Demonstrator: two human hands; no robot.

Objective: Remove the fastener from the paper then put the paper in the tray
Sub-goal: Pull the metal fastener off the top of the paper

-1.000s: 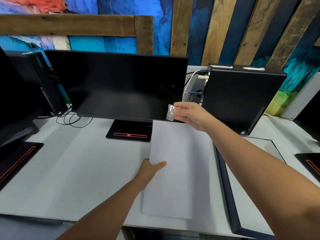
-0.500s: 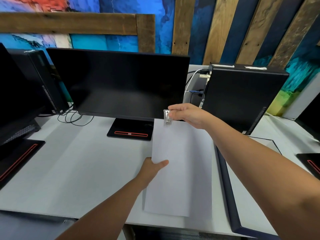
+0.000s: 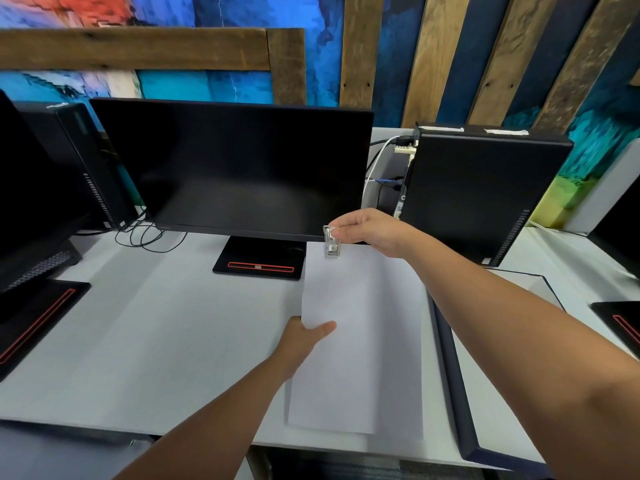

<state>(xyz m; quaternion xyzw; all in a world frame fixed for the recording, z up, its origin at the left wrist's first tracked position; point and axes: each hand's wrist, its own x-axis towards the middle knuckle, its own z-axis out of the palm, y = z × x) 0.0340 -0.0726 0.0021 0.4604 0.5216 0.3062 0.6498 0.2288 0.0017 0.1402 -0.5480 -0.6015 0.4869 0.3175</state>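
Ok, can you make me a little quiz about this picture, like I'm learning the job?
1. Fill the gap: the tray lies to the ___ of the paper.
2. Which hand pinches the clip? A) left B) right C) neither
3. True or false: the paper lies in the tray.

Key:
1. right
2. B, the right hand
3. False: the left hand holds it beside the tray.
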